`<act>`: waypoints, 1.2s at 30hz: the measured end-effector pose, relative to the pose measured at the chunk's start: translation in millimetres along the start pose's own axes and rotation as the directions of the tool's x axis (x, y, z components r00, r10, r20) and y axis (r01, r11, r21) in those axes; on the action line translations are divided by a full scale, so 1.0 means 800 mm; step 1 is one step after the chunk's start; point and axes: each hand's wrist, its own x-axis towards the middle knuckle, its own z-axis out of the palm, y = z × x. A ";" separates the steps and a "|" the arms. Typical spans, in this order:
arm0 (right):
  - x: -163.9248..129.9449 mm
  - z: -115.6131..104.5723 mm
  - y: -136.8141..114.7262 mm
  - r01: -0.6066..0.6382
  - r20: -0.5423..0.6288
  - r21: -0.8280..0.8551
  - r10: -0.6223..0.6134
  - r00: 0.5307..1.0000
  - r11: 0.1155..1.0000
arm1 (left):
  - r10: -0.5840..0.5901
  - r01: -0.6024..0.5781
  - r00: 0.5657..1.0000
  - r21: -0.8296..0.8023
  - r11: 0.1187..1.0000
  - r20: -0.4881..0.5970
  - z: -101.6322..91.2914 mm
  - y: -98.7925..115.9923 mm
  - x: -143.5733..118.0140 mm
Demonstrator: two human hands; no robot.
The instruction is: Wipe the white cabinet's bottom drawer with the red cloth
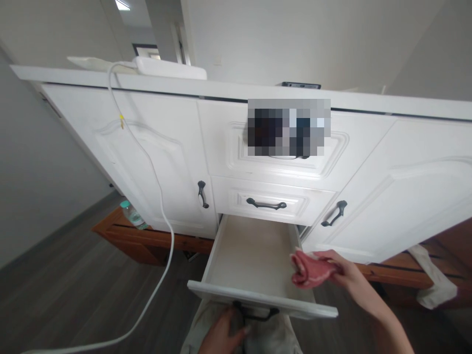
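A folded red cloth (311, 269) with pale markings is pinched in my right hand (337, 265), just above the right side of an open drawer. The white drawer (254, 260) is pulled out low in the middle of the cabinet, its pale bottom bare. My left hand (221, 333) is in front of the drawer, close to the left end of its black handle (258, 312). Its thumb and fingers are apart, with nothing seen between them. Whether the fingertips touch the handle is hard to make out.
The white cabinet (173, 196) has more drawers and side doors. A white cable (151, 164) hangs from a white device (169, 68) on top, near a phone (301, 85). A bottle (133, 215) stands on wood at left; a white sock-like cloth (431, 280) lies at right.
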 end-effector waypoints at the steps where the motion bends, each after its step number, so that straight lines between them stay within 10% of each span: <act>1: -0.019 -0.009 0.017 -0.068 -0.126 0.161 0.089 0.988 0.985 | 0.019 -0.020 1.000 -0.070 0.997 -0.011 -0.008 0.012 -0.005; 4: -0.067 -0.022 0.070 -0.028 -0.462 0.536 0.320 0.827 0.844 | 0.064 -0.072 0.997 -0.216 0.974 -0.042 -0.037 0.045 -0.011; 8: -0.097 -0.019 0.117 0.107 -0.643 0.629 0.439 0.628 0.770 | 0.074 -0.088 0.995 -0.259 0.962 -0.066 -0.069 0.075 0.005; 16: -0.084 0.024 0.123 0.094 -0.516 0.800 0.600 0.612 0.593 | 0.129 -0.149 0.983 -0.156 0.976 -0.133 -0.104 0.111 0.099; 23: -0.035 0.094 0.117 0.041 -0.346 0.889 0.610 0.713 0.456 | 0.145 -0.169 0.973 -0.131 0.977 -0.178 -0.132 0.140 0.188; 28: -0.002 0.122 0.111 0.050 -0.428 0.808 0.526 0.735 0.587 | 0.203 -0.227 0.959 -0.112 0.967 -0.196 -0.140 0.150 0.221; 33: 0.065 0.134 0.085 -0.013 -0.821 0.368 0.332 0.465 0.930 | 0.238 -0.272 0.932 -0.094 0.958 -0.273 -0.123 0.127 0.216; 36: 0.110 0.146 0.060 -0.049 -0.881 0.245 0.244 0.406 0.968 | 0.236 -0.268 0.916 -0.057 0.962 -0.324 -0.096 0.091 0.191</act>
